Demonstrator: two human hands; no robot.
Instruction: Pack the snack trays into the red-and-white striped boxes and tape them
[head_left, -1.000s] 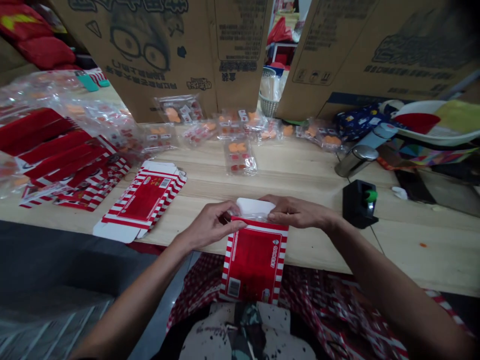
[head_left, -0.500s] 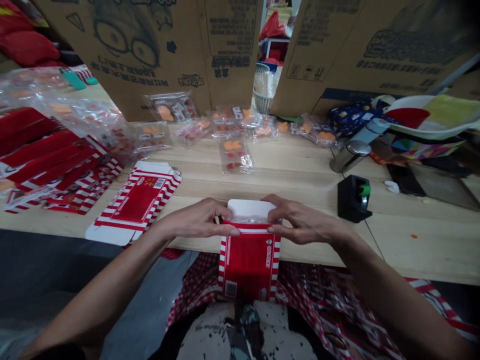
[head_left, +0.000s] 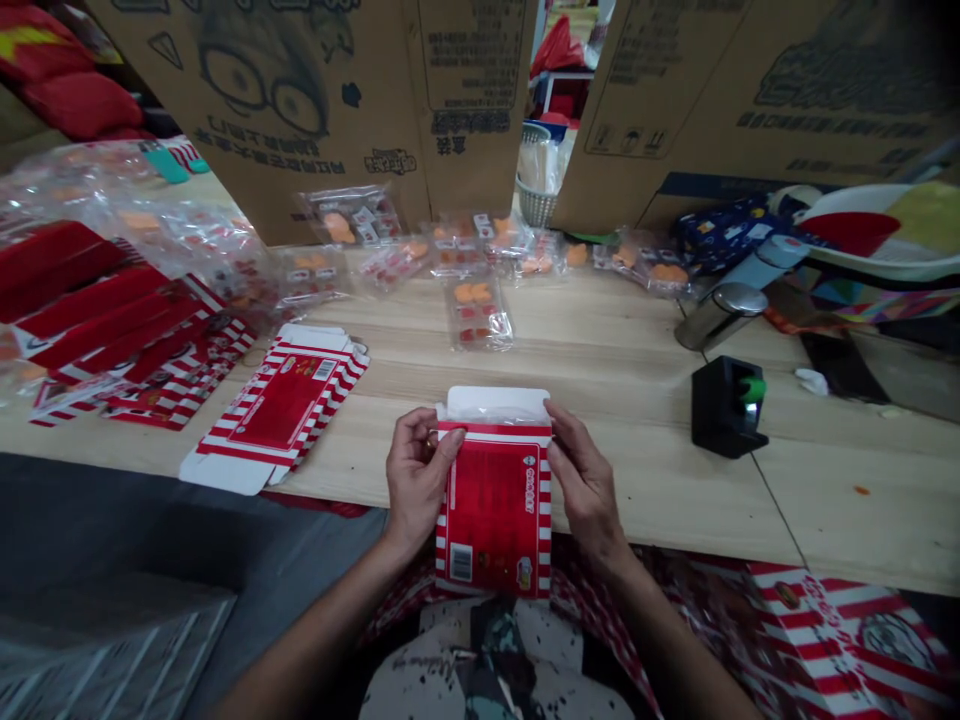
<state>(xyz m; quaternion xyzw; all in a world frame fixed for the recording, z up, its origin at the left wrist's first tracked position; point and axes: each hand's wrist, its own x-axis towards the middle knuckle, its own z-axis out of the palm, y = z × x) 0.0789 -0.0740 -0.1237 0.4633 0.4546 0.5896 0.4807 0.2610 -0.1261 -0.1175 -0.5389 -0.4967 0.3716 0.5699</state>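
A red box with red-and-white striped edges [head_left: 495, 510] is held at the table's front edge, its white top flap [head_left: 498, 402] standing up. Clear plastic film shows at the box's mouth, just below that flap. My left hand [head_left: 421, 475] grips the left side, thumb on the front face and fingers curled behind. On the opposite side, my right hand [head_left: 586, 480] presses its fingers along the right edge near the top. To the left lies a stack of flat striped boxes [head_left: 281, 405]. Beyond my hands, a clear packet of orange and red sweets [head_left: 478, 312] rests on the wood.
More sweet packets [head_left: 454, 243] line the back of the table [head_left: 600, 350] below a big cardboard carton [head_left: 360, 110]. Red boxes [head_left: 97, 310] pile up on the left. A black tape dispenser [head_left: 727, 405], a steel flask [head_left: 721, 315] and a white basin [head_left: 892, 240] stand on the right.
Both hands have moved from the box's top opening down to its sides. The box is slightly more upright, with its barcode now clearer. The view has shifted a little.
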